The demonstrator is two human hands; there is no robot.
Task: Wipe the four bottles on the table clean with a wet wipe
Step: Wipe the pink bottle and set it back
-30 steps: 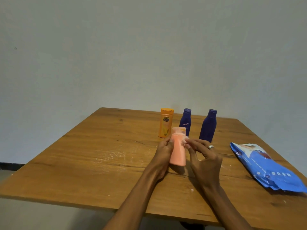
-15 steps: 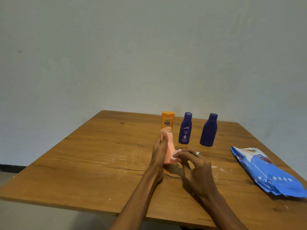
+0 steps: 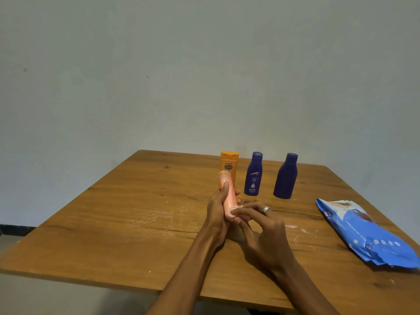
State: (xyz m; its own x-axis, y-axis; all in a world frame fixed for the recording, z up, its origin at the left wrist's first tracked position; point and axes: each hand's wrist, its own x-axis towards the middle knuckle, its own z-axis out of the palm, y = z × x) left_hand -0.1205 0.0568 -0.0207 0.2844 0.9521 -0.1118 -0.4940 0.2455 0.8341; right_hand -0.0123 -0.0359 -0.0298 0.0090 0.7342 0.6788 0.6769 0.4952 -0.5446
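Bottles are the matter at hand, and the nearest of them, a pink bottle, is held just above the middle of the wooden table, tilted with its cap pointing away from the person. The left hand grips it from the left side, fingers wrapped around the body with the thumb laid along the top. The right hand meets it from the right, its fingers pinching a small white wet wipe against the lower end of the pink bottle; a silver ring sits on one finger. To the right, near the table's edge, lies a blue wet wipe pack, flat and well apart from the hands. Farther back three bottles stand upright in a row: an orange bottle partly hidden behind the pink one, a dark blue bottle with a white label just beside it, and a plain dark blue bottle off to the right. Behind the table rises a bare grey wall.
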